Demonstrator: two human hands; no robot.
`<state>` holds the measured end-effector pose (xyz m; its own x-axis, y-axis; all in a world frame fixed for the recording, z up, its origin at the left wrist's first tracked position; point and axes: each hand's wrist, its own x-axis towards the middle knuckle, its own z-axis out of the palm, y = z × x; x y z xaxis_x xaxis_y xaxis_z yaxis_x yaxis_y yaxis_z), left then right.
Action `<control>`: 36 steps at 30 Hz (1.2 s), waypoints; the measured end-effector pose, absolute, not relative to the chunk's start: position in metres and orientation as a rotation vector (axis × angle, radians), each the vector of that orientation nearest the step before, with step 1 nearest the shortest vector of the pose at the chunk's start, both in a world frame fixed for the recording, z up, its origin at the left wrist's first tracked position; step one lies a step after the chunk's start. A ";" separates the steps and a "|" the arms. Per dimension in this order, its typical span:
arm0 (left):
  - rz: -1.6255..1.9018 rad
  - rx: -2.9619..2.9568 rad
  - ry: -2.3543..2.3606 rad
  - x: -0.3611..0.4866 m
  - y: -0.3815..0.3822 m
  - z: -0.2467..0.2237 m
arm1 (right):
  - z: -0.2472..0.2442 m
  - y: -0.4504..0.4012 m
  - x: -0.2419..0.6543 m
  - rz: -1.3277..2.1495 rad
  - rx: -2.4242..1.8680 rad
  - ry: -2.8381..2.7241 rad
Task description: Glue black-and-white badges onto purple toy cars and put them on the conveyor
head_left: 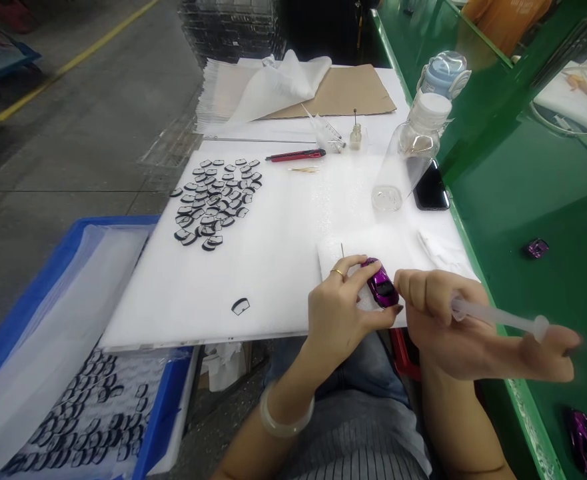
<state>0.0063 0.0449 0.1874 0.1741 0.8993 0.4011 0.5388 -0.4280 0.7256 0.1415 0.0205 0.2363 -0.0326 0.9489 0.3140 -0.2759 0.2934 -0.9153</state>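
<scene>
Near the front right of the white work surface, my left hand grips a purple toy car between thumb and fingers. Just right of the car, my right hand is closed round a translucent syringe, its plunger end by my thumb. The syringe's front end is hidden by my fingers. One black-edged clear piece lies alone near the front edge of the surface. Farther back at the left is a cluster of similar pieces.
A red cutter, a small jar, a clear bottle and a phone lie farther back. Purple cars sit on the green bench. A blue tray stands lower left.
</scene>
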 end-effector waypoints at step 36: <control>1.267 2.253 1.398 0.010 0.035 0.174 | 0.260 0.093 0.123 0.548 -1.283 -2.089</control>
